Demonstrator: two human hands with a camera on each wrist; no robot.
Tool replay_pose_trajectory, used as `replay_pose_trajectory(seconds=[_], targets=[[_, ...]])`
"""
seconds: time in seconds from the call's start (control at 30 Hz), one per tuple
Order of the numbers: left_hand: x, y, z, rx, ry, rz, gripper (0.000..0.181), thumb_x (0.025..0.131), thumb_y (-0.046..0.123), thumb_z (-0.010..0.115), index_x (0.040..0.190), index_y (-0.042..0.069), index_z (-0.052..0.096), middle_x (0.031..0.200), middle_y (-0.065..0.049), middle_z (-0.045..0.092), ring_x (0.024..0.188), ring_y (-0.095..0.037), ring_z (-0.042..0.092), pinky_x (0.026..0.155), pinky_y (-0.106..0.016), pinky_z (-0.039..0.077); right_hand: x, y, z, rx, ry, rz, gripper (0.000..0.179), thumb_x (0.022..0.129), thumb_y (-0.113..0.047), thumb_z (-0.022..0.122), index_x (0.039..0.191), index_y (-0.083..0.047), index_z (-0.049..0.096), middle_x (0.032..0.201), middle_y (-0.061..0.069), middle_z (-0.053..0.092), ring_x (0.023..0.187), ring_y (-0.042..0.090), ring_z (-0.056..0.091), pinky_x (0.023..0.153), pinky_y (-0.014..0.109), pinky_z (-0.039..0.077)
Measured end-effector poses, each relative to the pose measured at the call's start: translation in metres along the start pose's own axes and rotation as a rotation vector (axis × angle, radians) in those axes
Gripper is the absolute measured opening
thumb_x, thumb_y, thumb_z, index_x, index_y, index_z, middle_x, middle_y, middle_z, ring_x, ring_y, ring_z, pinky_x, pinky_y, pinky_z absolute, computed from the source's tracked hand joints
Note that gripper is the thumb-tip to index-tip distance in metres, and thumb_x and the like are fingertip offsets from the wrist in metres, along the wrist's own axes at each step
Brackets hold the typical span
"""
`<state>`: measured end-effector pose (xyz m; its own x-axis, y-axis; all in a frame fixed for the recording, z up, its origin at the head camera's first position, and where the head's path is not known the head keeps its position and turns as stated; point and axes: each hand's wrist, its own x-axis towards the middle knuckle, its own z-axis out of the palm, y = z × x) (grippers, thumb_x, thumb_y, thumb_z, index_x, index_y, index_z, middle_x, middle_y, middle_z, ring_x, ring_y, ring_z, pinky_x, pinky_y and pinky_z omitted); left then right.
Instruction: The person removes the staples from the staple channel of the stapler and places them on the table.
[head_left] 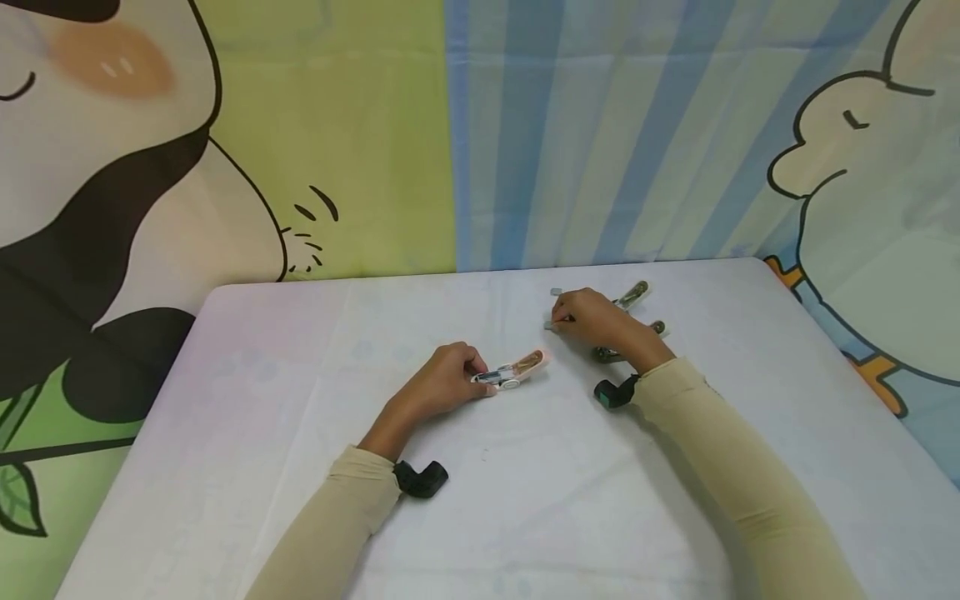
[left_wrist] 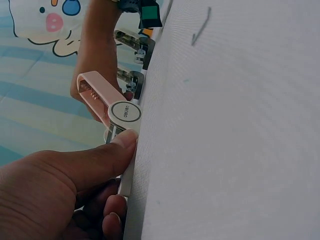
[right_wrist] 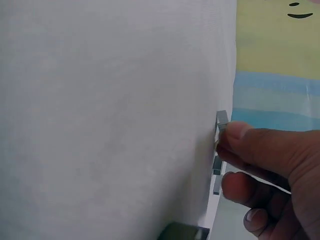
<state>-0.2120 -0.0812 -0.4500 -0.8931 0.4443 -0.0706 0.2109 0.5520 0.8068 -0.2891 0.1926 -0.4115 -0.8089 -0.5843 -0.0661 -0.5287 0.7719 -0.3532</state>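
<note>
My left hand (head_left: 444, 377) grips a small pink and white stapler (head_left: 517, 371) at the left centre of the table, thumb on its side. In the left wrist view the pink top (left_wrist: 97, 90) is swung up away from the white base. Further right and back, my right hand (head_left: 592, 318) pinches a short grey strip of staples (right_wrist: 222, 118) between thumb and fingers, close to the tabletop. Another staple strip (head_left: 556, 292) lies just beyond that hand. Two dark green staplers, one at the back (head_left: 633, 293) and one nearer (head_left: 606, 355), lie partly hidden behind the right hand.
A white cloth covers the table (head_left: 360, 517), whose far edge meets a printed curtain (head_left: 555, 150) with cartoon animals. Black wrist cameras sit on the left wrist (head_left: 422, 480) and the right wrist (head_left: 615, 392).
</note>
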Motion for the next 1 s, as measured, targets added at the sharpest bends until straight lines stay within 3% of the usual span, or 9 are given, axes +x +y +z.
replay_pose_trajectory(seconds=[0.2, 0.37, 0.53, 0.7, 0.8, 1.0], targets=[[0.001, 0.001, 0.002, 0.004, -0.006, 0.011, 0.019, 0.08, 0.015, 0.082, 0.09, 0.007, 0.068, 0.087, -0.001, 0.06, 0.078, -0.015, 0.054, 0.07, -0.031, 0.046, -0.01, 0.003, 0.002, 0.083, 0.097, -0.004, 0.015, 0.091, -0.007, 0.068, 0.104, -0.001, 0.075, 0.11, 0.012, 0.067, 0.106, 0.03, 0.061, 0.089, 0.044, 0.047], [0.001, 0.001, 0.001, 0.015, 0.006, 0.002, 0.019, 0.08, 0.014, 0.082, 0.089, 0.007, 0.067, 0.086, -0.001, 0.06, 0.077, -0.016, 0.055, 0.069, -0.031, 0.046, -0.016, -0.007, -0.003, 0.143, 0.112, -0.054, 0.018, 0.092, -0.009, 0.069, 0.108, -0.002, 0.074, 0.113, 0.011, 0.066, 0.1, 0.026, 0.062, 0.082, 0.042, 0.05], [0.001, 0.001, 0.0, 0.022, 0.012, -0.015, 0.019, 0.079, 0.014, 0.083, 0.088, 0.008, 0.067, 0.085, -0.001, 0.06, 0.077, -0.015, 0.055, 0.07, -0.031, 0.046, -0.021, -0.02, -0.004, 0.225, 0.084, -0.153, 0.028, 0.092, -0.022, 0.07, 0.113, -0.005, 0.072, 0.111, 0.007, 0.067, 0.08, 0.016, 0.059, 0.066, 0.033, 0.049], [0.002, 0.001, -0.002, 0.032, 0.008, 0.014, 0.019, 0.079, 0.015, 0.082, 0.09, 0.007, 0.068, 0.086, 0.0, 0.06, 0.077, -0.015, 0.055, 0.07, -0.031, 0.046, -0.028, -0.036, -0.005, 0.294, -0.046, -0.201, 0.033, 0.088, -0.021, 0.075, 0.117, -0.007, 0.07, 0.106, 0.002, 0.068, 0.08, 0.014, 0.058, 0.063, 0.031, 0.049], [0.002, 0.001, -0.002, 0.032, 0.005, 0.02, 0.02, 0.08, 0.016, 0.082, 0.09, 0.007, 0.068, 0.086, -0.001, 0.06, 0.077, -0.015, 0.054, 0.069, -0.031, 0.046, -0.03, -0.04, -0.003, 0.255, -0.102, -0.234, 0.029, 0.088, -0.017, 0.074, 0.115, -0.007, 0.071, 0.099, -0.004, 0.066, 0.079, 0.011, 0.058, 0.065, 0.03, 0.049], [-0.002, 0.006, 0.003, 0.065, -0.019, 0.012, 0.02, 0.081, 0.016, 0.081, 0.091, 0.007, 0.066, 0.086, 0.0, 0.058, 0.077, -0.015, 0.054, 0.07, -0.031, 0.046, -0.038, -0.042, -0.001, 0.183, -0.11, -0.268, 0.021, 0.09, -0.013, 0.071, 0.11, -0.009, 0.072, 0.089, -0.008, 0.062, 0.074, 0.007, 0.055, 0.065, 0.028, 0.049]])
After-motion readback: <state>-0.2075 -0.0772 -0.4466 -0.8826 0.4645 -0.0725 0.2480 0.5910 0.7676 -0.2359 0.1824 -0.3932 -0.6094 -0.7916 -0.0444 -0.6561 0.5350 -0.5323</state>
